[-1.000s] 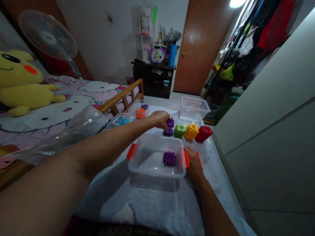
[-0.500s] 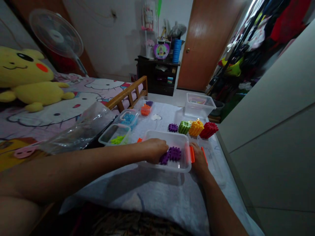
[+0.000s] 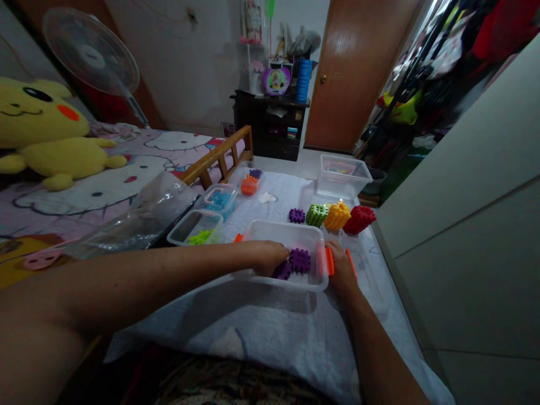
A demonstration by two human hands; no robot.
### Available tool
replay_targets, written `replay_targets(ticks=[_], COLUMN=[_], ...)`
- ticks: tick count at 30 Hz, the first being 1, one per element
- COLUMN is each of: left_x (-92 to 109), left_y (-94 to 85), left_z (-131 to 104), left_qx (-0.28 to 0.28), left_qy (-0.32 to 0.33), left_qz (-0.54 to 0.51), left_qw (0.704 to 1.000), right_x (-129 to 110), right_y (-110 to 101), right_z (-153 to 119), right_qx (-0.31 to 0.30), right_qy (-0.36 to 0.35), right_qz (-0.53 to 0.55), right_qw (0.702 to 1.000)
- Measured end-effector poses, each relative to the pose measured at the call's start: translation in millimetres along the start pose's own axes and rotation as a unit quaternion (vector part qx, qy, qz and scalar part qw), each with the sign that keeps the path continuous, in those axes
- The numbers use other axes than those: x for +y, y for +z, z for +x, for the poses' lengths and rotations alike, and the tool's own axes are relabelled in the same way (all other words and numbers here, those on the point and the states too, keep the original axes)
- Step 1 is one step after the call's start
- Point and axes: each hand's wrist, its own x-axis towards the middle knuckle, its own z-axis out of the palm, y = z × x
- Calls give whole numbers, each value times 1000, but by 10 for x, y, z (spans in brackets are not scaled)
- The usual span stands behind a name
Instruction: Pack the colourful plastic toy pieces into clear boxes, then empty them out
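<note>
A clear plastic box (image 3: 278, 229) with orange latches stands on the cloth in front of me. My left hand (image 3: 272, 257) reaches down into it, fingers closed on a purple interlocking block (image 3: 282, 270). Touching that one, a second purple block (image 3: 300, 260) lies on the box floor. At the box's right end, my right hand (image 3: 341, 263) grips the side by the orange latch (image 3: 329, 261); its fingertips are partly hidden. Behind the box stand a purple block stack (image 3: 296, 215), a green stack (image 3: 316, 215), a yellow stack (image 3: 337, 216) and a red stack (image 3: 359, 219).
On the left are a tub with lime-green pieces (image 3: 201, 237), a tub with blue pieces (image 3: 219, 199) and a container with orange pieces (image 3: 250, 184). A clear bin (image 3: 343, 174) stands at the far right. A wooden bed rail (image 3: 219, 158) borders the left.
The purple block under my left hand has tilted slightly, and that hand has shifted a little. My right hand keeps its place on the box. The view has moved slightly.
</note>
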Motion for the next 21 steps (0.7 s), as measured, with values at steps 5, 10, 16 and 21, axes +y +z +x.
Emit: replay_targets(ticks=[5,10,16,21], left_x=[-1,-42,-18,2], left_y=[-167,-146,-95,-234], left_z=[-87,-54,-37,-177], left_qx=[-56,-66,-19,21], left_qy=[-5,1,-24,-44], left_qz=[20,-28,-68,-5], left_qw=[998,997,997,999], right_x=[24,23,22,15], right_y=[9,14,4,13], right_z=[4,-1,1,2], right_qx=[9,10,-2,10], right_qy=[0,0,3,2], right_qz=[1,-1,-4,4], right_qw=[1000,1000,1000,1000])
